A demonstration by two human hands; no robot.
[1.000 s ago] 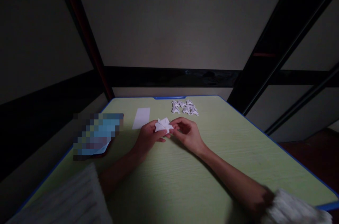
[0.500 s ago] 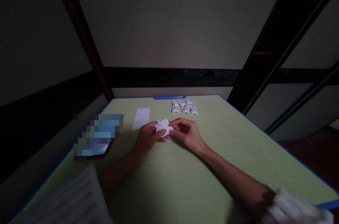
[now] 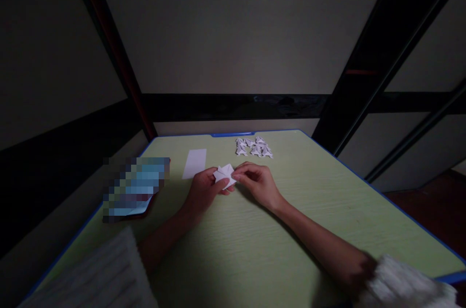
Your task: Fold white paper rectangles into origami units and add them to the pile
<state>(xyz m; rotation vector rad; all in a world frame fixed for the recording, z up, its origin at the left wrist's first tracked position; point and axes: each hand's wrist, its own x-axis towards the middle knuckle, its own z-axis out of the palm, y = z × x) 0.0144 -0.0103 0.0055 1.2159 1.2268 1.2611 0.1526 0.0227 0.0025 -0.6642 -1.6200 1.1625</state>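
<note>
A small white folded paper (image 3: 226, 172) with pointed flaps and crease lines is held up over the table in both hands. My left hand (image 3: 205, 189) grips its left and lower side, the thumb lying on top and the fingers beneath. At its right edge, my right hand (image 3: 259, 182) pinches a flap between thumb and forefinger. The underside of the paper is hidden by the left fingers. Just behind the hands lie several finished-looking folded paper figures (image 3: 256, 149), grouped closely together.
A flat white paper sheet (image 3: 195, 162) lies behind my left hand. On the left side of the light green table (image 3: 313, 230) rests a tablet-like device (image 3: 140, 189), its screen blurred. Blue edging borders the table; a panelled wall (image 3: 233, 31) stands behind it.
My right thumb and forefinger have shifted slightly on the right flap, which now looks tucked closer to the body of the folded paper. The left hand keeps its hold.
</note>
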